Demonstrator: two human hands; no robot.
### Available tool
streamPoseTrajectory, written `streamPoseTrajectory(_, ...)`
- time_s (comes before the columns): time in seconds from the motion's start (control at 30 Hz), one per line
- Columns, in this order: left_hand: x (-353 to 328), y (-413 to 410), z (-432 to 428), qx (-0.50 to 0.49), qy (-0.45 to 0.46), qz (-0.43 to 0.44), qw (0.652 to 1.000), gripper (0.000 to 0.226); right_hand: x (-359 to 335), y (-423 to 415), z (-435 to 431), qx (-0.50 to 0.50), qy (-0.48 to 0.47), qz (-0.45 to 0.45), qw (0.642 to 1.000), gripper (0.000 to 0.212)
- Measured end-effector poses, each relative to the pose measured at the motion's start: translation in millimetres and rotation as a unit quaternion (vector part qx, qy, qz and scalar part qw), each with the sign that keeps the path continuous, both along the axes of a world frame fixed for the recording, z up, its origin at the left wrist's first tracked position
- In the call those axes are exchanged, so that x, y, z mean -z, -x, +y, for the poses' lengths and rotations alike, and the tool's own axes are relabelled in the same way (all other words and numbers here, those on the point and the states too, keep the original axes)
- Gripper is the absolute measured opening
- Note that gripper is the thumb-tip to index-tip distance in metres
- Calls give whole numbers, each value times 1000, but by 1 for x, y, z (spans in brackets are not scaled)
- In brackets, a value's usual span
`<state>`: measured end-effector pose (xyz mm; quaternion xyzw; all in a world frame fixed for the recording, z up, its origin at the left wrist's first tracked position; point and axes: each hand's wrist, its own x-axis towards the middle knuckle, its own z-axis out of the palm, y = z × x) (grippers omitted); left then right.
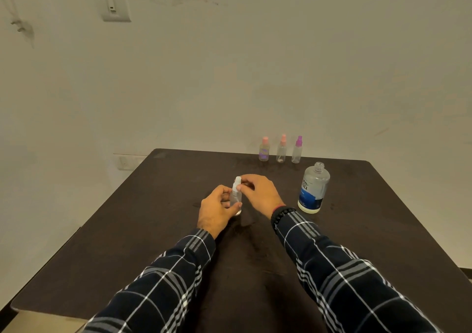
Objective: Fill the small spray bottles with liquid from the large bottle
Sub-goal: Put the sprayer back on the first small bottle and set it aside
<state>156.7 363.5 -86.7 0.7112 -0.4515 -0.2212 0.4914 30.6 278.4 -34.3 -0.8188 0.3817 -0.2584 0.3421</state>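
Small spray bottle (235,198) stands upright on the dark worktop (143,243), between both hands, long axis vertical; left hand (216,209) curls round its body; right hand (259,195) pinches the white spray top (238,180) from above, probably to turn it. Large bottle (313,188) stands uncapped and upright to the right, nearer the right hand. Three more spray bottles (282,149) stand in a row at the far edge; behind, a plain wall with a switch plate (116,6).

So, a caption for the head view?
Left hand and right hand hold a small clear spray bottle near a large clear uncapped bottle.
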Motion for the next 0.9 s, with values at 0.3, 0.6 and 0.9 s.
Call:
streamPoseTrajectory(0.3, 0, -1, 3, 2, 11, -11, 1000, 27, 8, -8, 4, 28, 31, 23, 999, 17)
streamPoseTrajectory(0.6, 3, -1, 1, 7, 23, -7, 1000, 28, 6, 2, -5, -35, -16, 13, 999, 45)
streamPoseTrajectory(0.9, 0, -1, 2, 5, 7, 1, 1000, 26, 12, -8, 3, 63, -11, 9, 998, 25)
